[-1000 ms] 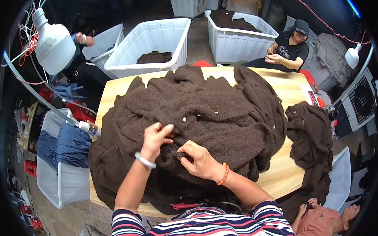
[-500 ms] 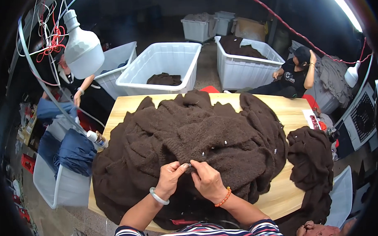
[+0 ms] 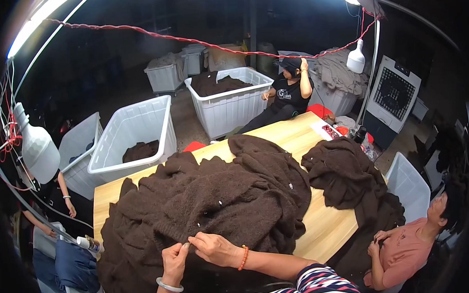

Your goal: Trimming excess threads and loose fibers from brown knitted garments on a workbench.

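- Now the left hand (image 3: pixel 175 262) and the right hand (image 3: pixel 215 249) are meeting, thumbs and fingers drawn tight, both pinching at a bit of the brown cloth (image 3: pixel 210 199); anything smaller between the fingertips is being hidden.
- That cloth is lying in a large, rumpled heap across the bench (image 3: pixel 325 231), its near side hanging close to the wearer.
- Compared with half a second ago, the view is turning right, so the bench and the white bin (image 3: pixel 166 128) behind it are sitting further left in the picture.
- The hands are keeping their fingertips together, whereas a second ago they were working apart.
- A person in a pink top (image 3: pixel 403 249) is now showing far more fully at the right, hands held together.
- A seated person in black (image 3: pixel 287 100) is holding one hand to the head, as half a second ago.
- Pale lettering is showing on the black shirt, and a small print on the pink top.
- The white bottle (image 3: pixel 89 244) at the bench's left edge is carrying a label too small to read.
- Small white specks are dotting the cloth, showing no readable writing.
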A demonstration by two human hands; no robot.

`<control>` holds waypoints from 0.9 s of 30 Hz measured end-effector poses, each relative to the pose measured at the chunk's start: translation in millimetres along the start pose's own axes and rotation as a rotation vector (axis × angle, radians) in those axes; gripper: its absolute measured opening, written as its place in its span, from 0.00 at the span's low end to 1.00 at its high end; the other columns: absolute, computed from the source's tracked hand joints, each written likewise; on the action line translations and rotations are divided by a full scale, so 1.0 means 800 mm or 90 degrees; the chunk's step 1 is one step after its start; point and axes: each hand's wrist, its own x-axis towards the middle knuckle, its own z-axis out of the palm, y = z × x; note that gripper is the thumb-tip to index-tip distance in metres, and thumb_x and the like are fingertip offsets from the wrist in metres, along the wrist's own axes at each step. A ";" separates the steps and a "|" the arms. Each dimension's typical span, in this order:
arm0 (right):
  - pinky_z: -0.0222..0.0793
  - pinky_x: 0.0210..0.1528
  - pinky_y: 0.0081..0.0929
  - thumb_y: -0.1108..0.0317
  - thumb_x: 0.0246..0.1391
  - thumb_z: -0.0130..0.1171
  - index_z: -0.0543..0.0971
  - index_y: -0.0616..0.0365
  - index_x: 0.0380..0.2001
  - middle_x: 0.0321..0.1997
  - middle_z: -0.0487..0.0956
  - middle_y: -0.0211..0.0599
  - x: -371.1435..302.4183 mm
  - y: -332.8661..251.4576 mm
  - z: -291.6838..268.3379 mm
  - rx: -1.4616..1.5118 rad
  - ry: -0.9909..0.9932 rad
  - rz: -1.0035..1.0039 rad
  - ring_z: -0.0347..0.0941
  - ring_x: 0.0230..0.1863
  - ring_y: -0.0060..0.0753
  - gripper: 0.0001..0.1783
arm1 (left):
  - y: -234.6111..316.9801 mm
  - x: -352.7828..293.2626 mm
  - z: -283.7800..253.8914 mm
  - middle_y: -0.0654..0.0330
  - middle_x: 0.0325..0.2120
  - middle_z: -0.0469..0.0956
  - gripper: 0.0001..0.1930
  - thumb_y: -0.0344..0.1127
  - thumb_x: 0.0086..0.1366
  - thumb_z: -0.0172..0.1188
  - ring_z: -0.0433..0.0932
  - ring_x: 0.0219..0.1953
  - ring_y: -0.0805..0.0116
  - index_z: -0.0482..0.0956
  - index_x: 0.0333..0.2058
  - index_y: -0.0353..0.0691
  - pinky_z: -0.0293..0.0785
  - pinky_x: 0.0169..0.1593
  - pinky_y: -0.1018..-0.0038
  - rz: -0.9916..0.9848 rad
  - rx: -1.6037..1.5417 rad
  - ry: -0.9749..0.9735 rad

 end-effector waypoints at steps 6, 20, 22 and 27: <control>0.75 0.36 0.38 0.72 0.48 0.63 0.74 0.66 0.43 0.34 0.74 0.45 -0.009 0.012 0.005 0.112 0.004 0.056 0.76 0.35 0.49 0.18 | 0.008 -0.016 -0.011 0.51 0.25 0.72 0.05 0.27 0.62 0.55 0.72 0.27 0.55 0.73 0.31 0.30 0.68 0.33 0.66 0.091 0.265 -0.095; 0.76 0.36 0.33 0.76 0.48 0.63 0.79 0.65 0.40 0.35 0.76 0.44 -0.009 0.011 0.004 0.244 0.012 0.092 0.78 0.34 0.46 0.14 | -0.015 -0.012 -0.005 0.64 0.27 0.80 0.05 0.24 0.60 0.67 0.76 0.26 0.78 0.81 0.34 0.35 0.71 0.32 0.84 -0.165 -0.348 0.089; 0.76 0.36 0.33 0.77 0.48 0.63 0.79 0.64 0.41 0.36 0.76 0.44 -0.009 0.008 0.003 0.248 0.002 0.086 0.78 0.34 0.46 0.14 | -0.017 -0.014 -0.009 0.64 0.27 0.80 0.04 0.26 0.60 0.66 0.77 0.28 0.77 0.80 0.33 0.37 0.73 0.34 0.80 -0.221 -0.412 0.094; 0.76 0.37 0.33 0.78 0.49 0.63 0.78 0.64 0.40 0.38 0.76 0.43 -0.009 0.006 0.004 0.266 0.007 0.073 0.78 0.35 0.46 0.12 | -0.030 -0.013 -0.013 0.65 0.26 0.79 0.02 0.26 0.63 0.64 0.75 0.27 0.77 0.79 0.33 0.38 0.72 0.34 0.79 -0.231 -0.412 0.046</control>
